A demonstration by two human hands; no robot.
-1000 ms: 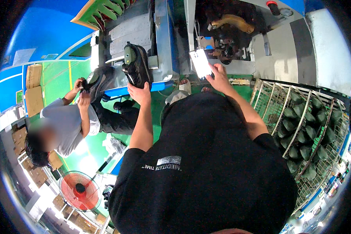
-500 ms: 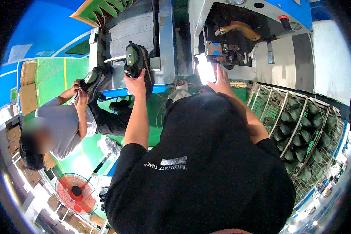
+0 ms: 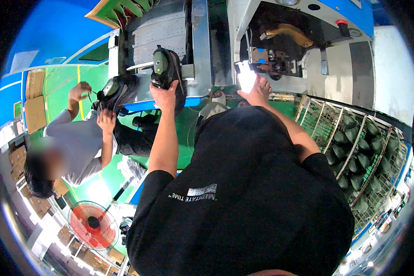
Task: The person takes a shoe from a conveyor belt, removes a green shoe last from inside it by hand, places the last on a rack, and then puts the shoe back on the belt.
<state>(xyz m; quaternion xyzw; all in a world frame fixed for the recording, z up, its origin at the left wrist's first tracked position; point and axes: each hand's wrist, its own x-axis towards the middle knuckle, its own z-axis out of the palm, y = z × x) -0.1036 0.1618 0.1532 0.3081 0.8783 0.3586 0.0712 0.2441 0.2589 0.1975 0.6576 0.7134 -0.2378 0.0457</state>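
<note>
My left hand (image 3: 164,95) is closed around the near end of a dark shoe (image 3: 175,76) with a green last (image 3: 159,62) in it, at the front end of the conveyor (image 3: 156,34). My right hand (image 3: 256,93) is at the front opening of a machine (image 3: 280,83). Its thumb and fingers lie on either side of a glaring white piece (image 3: 246,78), whose kind is lost in the brightness. Inside the opening sit a metal clamp mechanism (image 3: 273,60) and a yellowish-brown curved part (image 3: 290,33).
At left a co-worker (image 3: 80,152) handles another dark shoe on a green last (image 3: 117,92). A wire rack (image 3: 322,124) of dark green foot-shaped pieces (image 3: 363,145) stands at right. A red fan (image 3: 93,223) is at lower left. A red button (image 3: 342,26) sits on the machine.
My right hand has moved slightly further up with the white piece, and its fingers have curled more. My left hand stays on the shoe. The co-worker's hands have moved apart.
</note>
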